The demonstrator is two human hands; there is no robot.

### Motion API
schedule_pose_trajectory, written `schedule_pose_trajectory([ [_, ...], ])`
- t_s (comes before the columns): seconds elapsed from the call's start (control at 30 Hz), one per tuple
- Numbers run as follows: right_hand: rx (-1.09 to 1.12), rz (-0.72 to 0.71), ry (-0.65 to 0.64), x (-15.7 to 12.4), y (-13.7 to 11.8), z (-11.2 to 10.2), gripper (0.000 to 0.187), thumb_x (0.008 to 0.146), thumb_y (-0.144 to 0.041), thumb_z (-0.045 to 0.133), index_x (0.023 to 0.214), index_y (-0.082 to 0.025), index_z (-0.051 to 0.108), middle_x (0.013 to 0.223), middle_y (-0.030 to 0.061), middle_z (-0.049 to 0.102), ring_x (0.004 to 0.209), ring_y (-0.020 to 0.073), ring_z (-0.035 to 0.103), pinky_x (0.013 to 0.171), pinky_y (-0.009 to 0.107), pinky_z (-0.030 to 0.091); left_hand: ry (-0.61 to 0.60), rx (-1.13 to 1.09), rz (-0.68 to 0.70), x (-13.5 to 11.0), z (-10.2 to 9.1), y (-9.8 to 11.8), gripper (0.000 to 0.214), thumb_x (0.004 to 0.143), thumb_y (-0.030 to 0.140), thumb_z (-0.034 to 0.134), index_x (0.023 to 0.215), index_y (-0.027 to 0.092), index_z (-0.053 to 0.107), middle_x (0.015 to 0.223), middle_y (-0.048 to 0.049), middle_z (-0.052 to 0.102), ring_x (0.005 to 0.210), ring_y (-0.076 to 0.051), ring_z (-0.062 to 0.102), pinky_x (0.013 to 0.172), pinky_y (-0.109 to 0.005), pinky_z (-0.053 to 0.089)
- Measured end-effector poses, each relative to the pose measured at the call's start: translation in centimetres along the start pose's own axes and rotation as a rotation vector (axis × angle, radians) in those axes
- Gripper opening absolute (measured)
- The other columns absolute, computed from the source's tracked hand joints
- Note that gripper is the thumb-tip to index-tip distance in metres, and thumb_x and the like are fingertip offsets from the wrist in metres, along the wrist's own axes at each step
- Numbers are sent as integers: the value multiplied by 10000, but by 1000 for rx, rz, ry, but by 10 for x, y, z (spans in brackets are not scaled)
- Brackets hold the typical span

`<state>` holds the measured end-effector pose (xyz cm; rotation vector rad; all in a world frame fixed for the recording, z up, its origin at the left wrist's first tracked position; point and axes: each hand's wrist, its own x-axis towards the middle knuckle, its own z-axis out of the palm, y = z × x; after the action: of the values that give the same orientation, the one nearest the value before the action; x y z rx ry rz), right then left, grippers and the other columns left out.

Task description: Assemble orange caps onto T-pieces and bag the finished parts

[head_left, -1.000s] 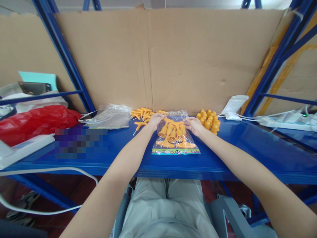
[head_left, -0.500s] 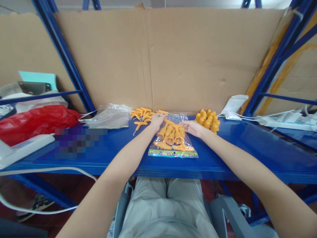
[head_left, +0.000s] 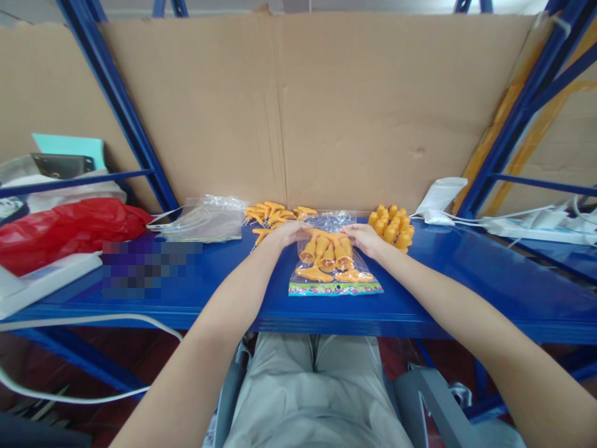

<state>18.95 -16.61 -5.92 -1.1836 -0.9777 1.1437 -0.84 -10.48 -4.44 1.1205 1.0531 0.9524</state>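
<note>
Clear bag (head_left: pixel 336 219), green strip (head_left: pixel 312 289) with multicoloured pattern; orange parts (head_left: pixel 328 256); blue table (head_left: pixel 457 280).

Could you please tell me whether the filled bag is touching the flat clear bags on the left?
Apart: the head view shows blue tabletop and orange handles between the filled bag and the flat clear bags.

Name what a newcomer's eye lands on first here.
Likely the clear bag of bright orange pieces lying front and centre on the blue table, with the left hand and right hand at its upper sides. Next, the crumpled red plastic at far left. Then the big cardboard sheet standing behind everything.
</note>
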Motion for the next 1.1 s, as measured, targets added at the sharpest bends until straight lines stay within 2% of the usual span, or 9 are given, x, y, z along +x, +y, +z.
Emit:
schedule_pose_trajectory([
  [0.2, -41, 1, -1, 6, 0, -4, 277, 864, -37, 629, 615, -157, 631, 648, 31, 689, 568, 99, 615, 601, 196, 539, 164, 190, 146, -3, 8, -1, 281, 763, -28, 613, 542, 145, 598, 549, -5, 602, 599, -117, 609, 751, -252, 547],
  [0.4, -51, 47, -112, 4, -7, -14, 301, 896, 23, 548, 657, -120, 661, 616, 38, 678, 584, 78, 624, 635, 169, 527, 223, 228, 212, -4, 6, -1, 280, 736, 13, 674, 512, 170, 613, 529, 11, 599, 714, -143, 649, 765, -226, 520],
  [0.5, -84, 19, -97, 6, -7, -17, 297, 868, 35, 585, 640, -135, 671, 604, 17, 678, 554, 70, 616, 611, 162, 525, 195, 224, 170, -3, 0, -1, 222, 695, 17, 717, 551, 164, 634, 556, -5, 635, 720, -164, 671, 731, -247, 541],
  [0.63, -90, -12, -110, 13, -3, -19, 226, 802, 30, 680, 662, -146, 704, 627, 18, 698, 544, 75, 620, 627, 185, 542, 123, 193, 124, -2, -9, -1, 142, 651, 55, 788, 702, 146, 692, 637, -14, 688, 668, -152, 682, 661, -248, 577],
  [0.8, -60, 11, -159, 14, -4, -24, 226, 807, 44, 652, 751, -157, 739, 684, 32, 732, 599, 93, 664, 669, 208, 561, 45, 180, 168, -4, -16, -1, 133, 691, 4, 736, 739, 125, 707, 723, -36, 731, 694, -130, 687, 746, -254, 588],
  [1.1, -54, 7, -121, 7, -9, -20, 329, 801, 122, 544, 686, -143, 703, 656, 38, 723, 571, 87, 663, 616, 183, 551, 25, 196, 206, -2, -19, -2, 148, 651, 7, 756, 729, 127, 720, 911, -97, 770, 999, -238, 720, 797, -273, 598],
])
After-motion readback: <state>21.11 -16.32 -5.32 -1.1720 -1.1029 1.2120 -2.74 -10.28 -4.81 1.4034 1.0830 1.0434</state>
